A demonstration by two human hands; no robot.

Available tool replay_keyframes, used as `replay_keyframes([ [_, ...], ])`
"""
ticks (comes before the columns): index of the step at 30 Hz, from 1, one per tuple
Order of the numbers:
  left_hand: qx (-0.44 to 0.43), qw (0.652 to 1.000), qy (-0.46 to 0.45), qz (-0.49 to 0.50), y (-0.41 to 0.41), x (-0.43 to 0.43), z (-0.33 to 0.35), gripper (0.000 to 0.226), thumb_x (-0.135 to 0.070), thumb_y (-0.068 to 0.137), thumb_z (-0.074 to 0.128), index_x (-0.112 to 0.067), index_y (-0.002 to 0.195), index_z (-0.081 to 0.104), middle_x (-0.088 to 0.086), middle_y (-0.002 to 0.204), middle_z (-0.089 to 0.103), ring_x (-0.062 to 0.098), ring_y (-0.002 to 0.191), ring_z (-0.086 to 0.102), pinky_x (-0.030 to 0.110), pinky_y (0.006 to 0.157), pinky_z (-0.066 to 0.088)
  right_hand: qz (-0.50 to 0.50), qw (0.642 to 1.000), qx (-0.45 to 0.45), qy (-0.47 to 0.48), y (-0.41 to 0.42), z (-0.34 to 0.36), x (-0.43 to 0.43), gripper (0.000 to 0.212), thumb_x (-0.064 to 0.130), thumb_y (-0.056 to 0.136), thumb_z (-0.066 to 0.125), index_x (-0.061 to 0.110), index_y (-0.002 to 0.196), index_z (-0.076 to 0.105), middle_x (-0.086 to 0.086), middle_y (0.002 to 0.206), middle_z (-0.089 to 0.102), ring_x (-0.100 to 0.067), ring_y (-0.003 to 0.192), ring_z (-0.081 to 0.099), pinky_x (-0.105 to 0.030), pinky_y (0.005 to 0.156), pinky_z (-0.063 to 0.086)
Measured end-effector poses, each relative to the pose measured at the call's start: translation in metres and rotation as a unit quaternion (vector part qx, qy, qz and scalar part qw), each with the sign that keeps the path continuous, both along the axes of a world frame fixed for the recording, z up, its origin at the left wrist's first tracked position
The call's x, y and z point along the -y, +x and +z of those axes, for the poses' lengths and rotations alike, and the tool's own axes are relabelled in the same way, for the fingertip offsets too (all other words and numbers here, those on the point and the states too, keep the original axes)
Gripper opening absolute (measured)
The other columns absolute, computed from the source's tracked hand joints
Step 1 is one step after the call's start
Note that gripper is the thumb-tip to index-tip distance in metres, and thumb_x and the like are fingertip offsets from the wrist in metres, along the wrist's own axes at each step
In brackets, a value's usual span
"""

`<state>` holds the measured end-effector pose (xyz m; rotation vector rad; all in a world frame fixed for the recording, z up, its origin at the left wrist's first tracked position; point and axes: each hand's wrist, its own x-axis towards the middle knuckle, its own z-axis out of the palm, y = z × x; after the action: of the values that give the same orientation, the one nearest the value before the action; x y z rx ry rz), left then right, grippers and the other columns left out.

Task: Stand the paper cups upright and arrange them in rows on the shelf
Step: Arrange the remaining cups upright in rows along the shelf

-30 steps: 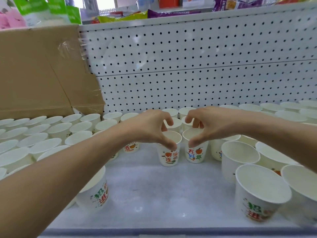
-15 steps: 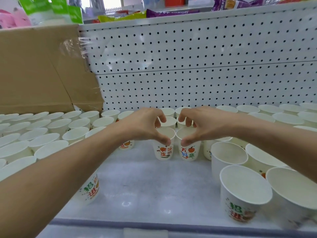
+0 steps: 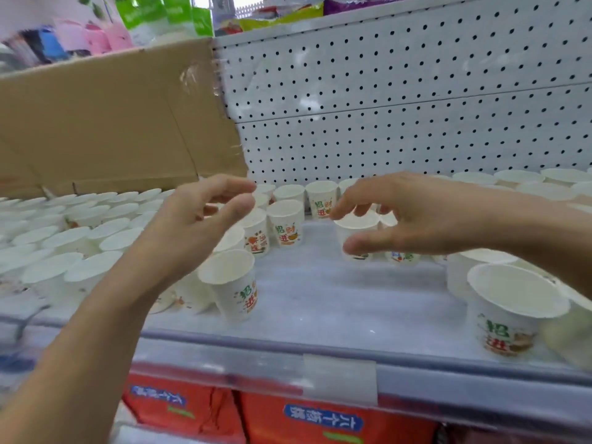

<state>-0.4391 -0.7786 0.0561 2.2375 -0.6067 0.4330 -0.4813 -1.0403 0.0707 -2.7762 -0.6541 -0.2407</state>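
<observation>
1. The left hand [image 3: 198, 229] hovers above the shelf [image 3: 336, 299], its palm turned toward the other hand. The fingers are loosely spread and a little bent, and they grasp nothing.
2. The right hand [image 3: 419, 216] hovers opposite it, palm down, with relaxed, spread fingers. Its thumb [image 3: 355, 246] stretches toward the left hand. This hand is released too (whether the thumb touches the cup behind it, I cannot tell).
3. Behind the left hand stands a cardboard box [image 3: 112, 123], and behind both hands runs the white pegboard wall [image 3: 400, 107]. Under the shelf edge, below the forearms, lie red packs [image 3: 320, 421]. A large cup [image 3: 512, 309] stands upright below the right forearm, at the front.
4. The paper cups [image 3: 64, 232] stand upright on the shelf, and many rows of them fill the area to the left of the left hand.
5. One printed cup [image 3: 235, 290] stands just below the left palm, toward the front.
6. A second printed cup [image 3: 286, 225] stands between the hands, nearer to the left fingertips.
7. A small cup [image 3: 354, 223] stands directly under the right fingers, partly hidden by the thumb.
</observation>
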Motion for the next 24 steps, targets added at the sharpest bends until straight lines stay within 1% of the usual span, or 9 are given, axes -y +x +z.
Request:
replay_keyframes([
  [2,0.012,0.999,-0.008,0.036,-0.008,-0.033,-0.006,0.021,-0.036,0.093,0.056,-0.034,0.11,0.068,-0.021,0.103,0.068,-0.006,0.094,0.06,0.018,0.077,0.044,0.024,0.999,0.007,0.02,-0.007,-0.001,-0.033,0.051,0.063,0.074,0.056,0.041,0.12,0.056,0.027,0.114,0.055,0.005,0.101,0.051,-0.021,0.088,0.046],
  [5,0.013,0.996,0.061,0.058,-0.015,-0.074,-0.018,0.018,-0.037,0.09,0.059,-0.037,0.106,0.069,-0.023,0.106,0.065,-0.011,0.095,0.055,0.02,0.073,0.042,0.039,0.999,0.01,0.03,-0.002,-0.012,-0.083,0.055,0.059,0.078,0.064,0.038,0.128,0.051,0.023,0.122,0.052,0.002,0.105,0.047,-0.025,0.092,0.042],
  [7,0.013,0.99,0.123,0.069,-0.019,-0.094,-0.025,0.017,-0.04,0.086,0.065,-0.041,0.102,0.069,-0.026,0.103,0.061,-0.008,0.101,0.051,0.024,0.082,0.043,0.03,0.999,0.007,0.024,0.007,-0.021,-0.111,0.067,0.06,0.077,0.067,0.034,0.135,0.045,0.015,0.134,0.05,-0.004,0.113,0.045,-0.028,0.096,0.041],
  [9,0.018,0.983,0.168,0.068,-0.021,-0.105,-0.028,0.019,-0.043,0.08,0.072,-0.042,0.099,0.07,-0.03,0.096,0.057,0.0,0.106,0.049,0.036,0.094,0.041,0.005,1.0,-0.005,0.016,0.015,-0.029,-0.131,0.078,0.061,0.076,0.068,0.03,0.141,0.039,0.01,0.142,0.045,-0.01,0.124,0.042,-0.027,0.095,0.037],
  [13,0.048,0.962,0.261,0.063,-0.016,-0.109,-0.03,0.025,-0.032,0.079,0.076,-0.038,0.103,0.071,-0.029,0.083,0.049,0.011,0.104,0.052,0.043,0.095,0.038,-0.04,0.999,-0.018,-0.001,0.026,-0.039,-0.156,0.081,0.057,0.075,0.07,0.023,0.141,0.038,0.004,0.14,0.048,-0.016,0.126,0.044,-0.031,0.094,0.04],
  [15,0.07,0.951,0.295,0.055,-0.011,-0.111,-0.033,0.022,-0.025,0.082,0.073,-0.037,0.1,0.073,-0.028,0.079,0.056,0.012,0.099,0.055,0.043,0.089,0.04,-0.064,0.998,-0.011,-0.006,0.026,-0.044,-0.163,0.074,0.054,0.076,0.069,0.021,0.137,0.042,0.002,0.135,0.053,-0.019,0.12,0.048,-0.035,0.094,0.044],
  [17,0.082,0.955,0.283,0.038,-0.01,-0.109,-0.037,0.018,-0.023,0.082,0.073,-0.037,0.093,0.075,-0.023,0.08,0.066,0.009,0.09,0.057,0.042,0.084,0.043,-0.088,0.996,0.006,-0.009,0.024,-0.047,-0.163,0.066,0.053,0.076,0.067,0.022,0.131,0.046,0.002,0.127,0.058,-0.021,0.113,0.052,-0.038,0.09,0.048],
  [20,0.081,0.971,0.224,0.005,-0.012,-0.094,-0.04,0.018,-0.02,0.081,0.075,-0.033,0.092,0.077,-0.021,0.079,0.067,-0.002,0.075,0.055,0.036,0.081,0.048,-0.134,0.989,0.042,-0.043,0.012,-0.041,-0.144,0.059,0.054,0.077,0.064,0.022,0.124,0.048,0.0,0.116,0.062,-0.023,0.105,0.054,-0.037,0.083,0.048],
  [24,0.089,0.974,0.198,-0.068,-0.016,-0.045,-0.039,0.015,-0.022,0.082,0.073,-0.029,0.095,0.077,-0.018,0.08,0.067,-0.003,0.072,0.052,0.029,0.081,0.046,-0.222,0.966,0.086,-0.102,-0.016,-0.025,-0.088,0.06,0.058,0.081,0.059,0.023,0.128,0.049,-0.001,0.117,0.062,-0.025,0.105,0.052,-0.033,0.077,0.035],
])
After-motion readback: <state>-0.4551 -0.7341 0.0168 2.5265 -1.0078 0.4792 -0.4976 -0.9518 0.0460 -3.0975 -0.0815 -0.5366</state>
